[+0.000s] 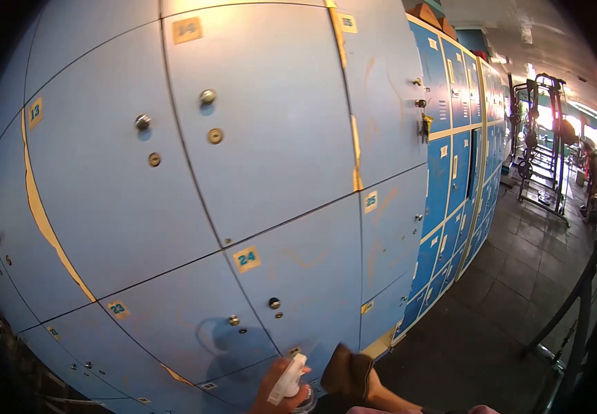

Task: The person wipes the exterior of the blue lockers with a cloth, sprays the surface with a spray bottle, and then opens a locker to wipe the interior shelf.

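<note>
Low in the view, my left hand (269,385) is wrapped round a spray bottle with a white trigger head (289,380). Its clear body shows only in part at the bottom edge. Beside it, my right hand (375,388) grips a dark brown cloth (347,373), which covers most of the fingers. Both hands are in front of the lower pale blue locker doors, near the door numbered 24 (298,276). Door 23 (167,314) is to the left, with a shadow falling across it.
Upper doors 13 (105,159) and 14 (264,117) have round knobs and locks. Keys (426,126) hang from a door at the right. Darker blue lockers (443,162) continue beyond. Gym racks (545,148) and a black metal frame (574,310) stand on the dark tiled floor (478,317).
</note>
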The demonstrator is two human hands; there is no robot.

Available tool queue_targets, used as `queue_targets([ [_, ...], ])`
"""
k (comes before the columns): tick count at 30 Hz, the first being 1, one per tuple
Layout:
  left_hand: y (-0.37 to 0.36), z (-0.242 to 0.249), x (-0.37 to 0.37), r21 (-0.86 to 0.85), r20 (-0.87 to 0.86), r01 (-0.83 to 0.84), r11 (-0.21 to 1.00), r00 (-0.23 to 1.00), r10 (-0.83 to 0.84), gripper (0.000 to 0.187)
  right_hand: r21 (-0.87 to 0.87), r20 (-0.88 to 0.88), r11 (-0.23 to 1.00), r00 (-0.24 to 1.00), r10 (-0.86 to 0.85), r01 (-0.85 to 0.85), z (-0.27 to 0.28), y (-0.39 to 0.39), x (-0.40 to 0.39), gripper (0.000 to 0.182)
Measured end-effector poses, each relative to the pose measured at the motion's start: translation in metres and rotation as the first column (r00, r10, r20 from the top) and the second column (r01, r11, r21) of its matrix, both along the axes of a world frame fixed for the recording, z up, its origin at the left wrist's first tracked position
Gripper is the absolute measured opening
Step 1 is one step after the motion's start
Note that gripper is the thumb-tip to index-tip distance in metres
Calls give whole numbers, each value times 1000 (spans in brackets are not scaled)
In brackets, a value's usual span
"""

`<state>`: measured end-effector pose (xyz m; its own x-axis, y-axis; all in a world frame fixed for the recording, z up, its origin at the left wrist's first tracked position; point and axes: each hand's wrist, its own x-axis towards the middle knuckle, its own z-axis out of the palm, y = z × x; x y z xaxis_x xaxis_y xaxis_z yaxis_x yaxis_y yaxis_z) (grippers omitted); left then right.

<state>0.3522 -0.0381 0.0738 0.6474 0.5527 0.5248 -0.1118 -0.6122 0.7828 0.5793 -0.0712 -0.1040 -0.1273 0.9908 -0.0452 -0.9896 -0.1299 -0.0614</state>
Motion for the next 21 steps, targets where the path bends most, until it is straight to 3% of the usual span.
queue_targets([
  [1,-15,10,19,13,73,47,999,996,-48,63,-90,157,995,987,-36,50,9,-9,3,38],
  [4,-33,9,81,109,-142,17,994,990,-1,59,-105,251,994,968,-13,40,25,-23,33,39],
  [7,-96,14,188,-188,-208,-39,981,978,-1,61,-107,299,994,953,40,-8,30,-46,84,39],
  [9,-110,5,224,-246,-102,145,958,979,-175,64,-107,313,994,948,52,-19,30,-61,115,39],
  [12,-122,-36,284,-69,-16,143,987,989,-145,67,-105,329,994,942,66,-33,29,-79,154,39],
  [14,-131,-45,299,-109,54,167,980,985,-162,68,-110,333,993,940,75,-40,29,-87,175,39],
  [18,-151,-31,311,-175,196,200,964,967,-165,69,-121,335,991,937,100,-63,24,-94,198,40],
  [19,-154,-13,315,-88,206,131,987,972,-111,64,-123,333,990,936,112,-74,22,-94,198,40],
  [21,-157,16,319,-185,174,105,977,982,-72,58,-124,337,989,934,117,-79,21,-91,203,40],
])
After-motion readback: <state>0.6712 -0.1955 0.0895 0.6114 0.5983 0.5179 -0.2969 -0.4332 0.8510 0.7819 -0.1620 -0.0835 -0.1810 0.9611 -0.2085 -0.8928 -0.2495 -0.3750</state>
